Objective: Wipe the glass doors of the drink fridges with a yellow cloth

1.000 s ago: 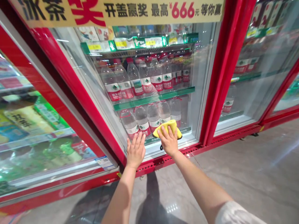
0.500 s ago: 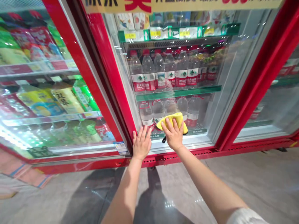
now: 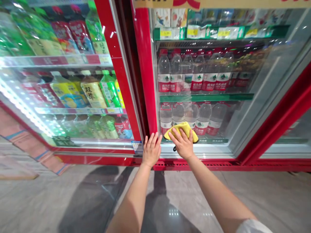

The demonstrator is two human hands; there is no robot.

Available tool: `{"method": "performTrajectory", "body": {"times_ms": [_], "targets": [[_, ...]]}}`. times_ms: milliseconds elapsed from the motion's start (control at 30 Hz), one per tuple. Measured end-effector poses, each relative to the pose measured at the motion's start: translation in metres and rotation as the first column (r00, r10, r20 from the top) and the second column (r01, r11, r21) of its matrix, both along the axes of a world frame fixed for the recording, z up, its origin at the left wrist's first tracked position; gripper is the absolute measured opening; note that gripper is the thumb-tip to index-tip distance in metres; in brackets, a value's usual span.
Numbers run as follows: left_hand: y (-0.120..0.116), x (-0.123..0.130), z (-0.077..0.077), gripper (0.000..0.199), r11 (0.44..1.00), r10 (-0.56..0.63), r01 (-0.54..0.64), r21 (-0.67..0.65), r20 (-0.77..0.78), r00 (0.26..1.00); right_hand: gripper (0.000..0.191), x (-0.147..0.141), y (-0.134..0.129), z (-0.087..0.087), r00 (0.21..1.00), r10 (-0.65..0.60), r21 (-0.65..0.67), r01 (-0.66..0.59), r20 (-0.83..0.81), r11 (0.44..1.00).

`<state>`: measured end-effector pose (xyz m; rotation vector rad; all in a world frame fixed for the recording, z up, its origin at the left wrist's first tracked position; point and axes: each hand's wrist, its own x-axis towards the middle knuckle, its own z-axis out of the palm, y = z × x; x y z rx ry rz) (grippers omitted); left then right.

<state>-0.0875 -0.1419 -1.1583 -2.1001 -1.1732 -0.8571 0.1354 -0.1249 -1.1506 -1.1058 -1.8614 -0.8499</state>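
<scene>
My right hand presses a yellow cloth with a dark edge and a small black loop flat on the lower part of a glass fridge door. Its fingers are spread over the cloth. To its left, my left hand rests with fingers extended on the red door frame, near the bottom corner, and holds nothing. Behind the glass, water bottles with red caps and red-and-white labels stand on two shelves.
At the left is another fridge with green, yellow and red drink bottles. Pinkish cartons stand at the lower left. Grey floor lies below the fridges, and a further door frame slants at the right.
The view has shifted, so the fridges sit further right in the picture. Against the door, the cloth and my right hand are slightly further left. My left hand is now on the red frame.
</scene>
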Motion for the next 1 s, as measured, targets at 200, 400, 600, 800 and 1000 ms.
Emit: {"method": "performTrajectory", "body": {"times_ms": [200, 400, 600, 800, 1000], "targets": [[-0.008, -0.012, -0.007, 0.071, 0.999, -0.005, 0.004, -0.045, -0.034, 0.999, 0.055, -0.005, 0.0, 0.023, 0.996, 0.066, 0.036, -0.068, 0.058, 0.997], [-0.011, -0.025, -0.009, 0.073, 0.998, 0.019, -0.019, -0.067, 0.004, 1.0, 0.042, -0.042, 0.002, 0.036, 0.994, 0.11, 0.099, -0.11, 0.005, 0.989], [-0.011, -0.026, -0.013, 0.062, 0.997, 0.02, -0.02, -0.076, 0.007, 1.0, 0.044, -0.043, 0.003, 0.042, 0.984, 0.144, 0.08, -0.152, 0.103, 0.985], [-0.013, -0.024, -0.025, 0.055, 0.995, 0.014, -0.012, -0.102, 0.018, 1.0, 0.049, -0.062, 0.001, 0.065, 0.999, 0.022, 0.029, -0.021, -0.036, 0.999], [-0.021, -0.028, -0.04, 0.051, 0.992, 0.02, -0.019, -0.128, 0.006, 1.0, 0.051, -0.065, -0.001, 0.076, 0.989, 0.107, -0.019, -0.106, 0.103, 0.994]]}}
